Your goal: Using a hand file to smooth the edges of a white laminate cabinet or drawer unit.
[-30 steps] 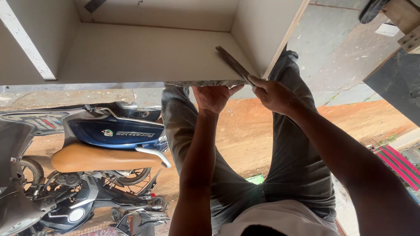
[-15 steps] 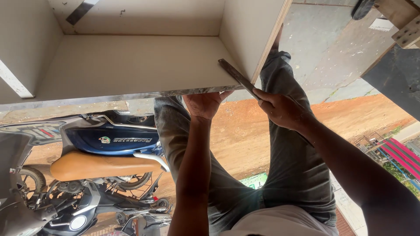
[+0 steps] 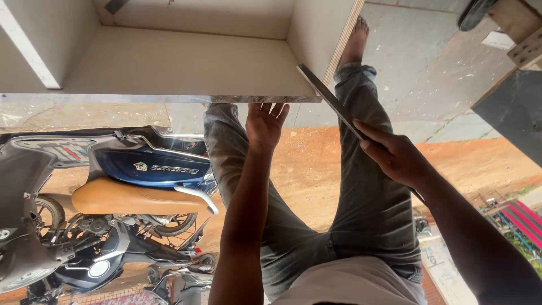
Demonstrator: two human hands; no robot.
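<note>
Pale laminated board makes up the cabinet (image 3: 186, 62), whose front edge runs left to right across the top of the view, and both hands work at its right corner. The left hand (image 3: 265, 121) reaches up from below with fingers (image 3: 270, 108) spread and released, fingertips pressed to the underside of the front edge; it grasps nothing. The right hand (image 3: 398, 158) sits lower and to the right, clenched around a flat metal file (image 3: 333, 104). The file's long axis runs diagonally, from the hand up and to the left, and its far tip meets the cabinet just where the bottom panel joins the plywood-edged side panel (image 3: 341, 39). So the corner lies up and left of the right hand, along the line of the tool, while the left hand is the nearer of the two to the edge itself, just beside the tip.

Below, the person's legs in grey jeans (image 3: 361, 226) stretch toward a concrete floor (image 3: 418, 68). A blue scooter with a tan seat (image 3: 132, 195) stands at the left.

Hard to make out: whether the tip truly touches the board or hovers by it. The handle end is hidden inside the right fist and behind the forearm, and the cabinet's upper part is cut off by the frame
</note>
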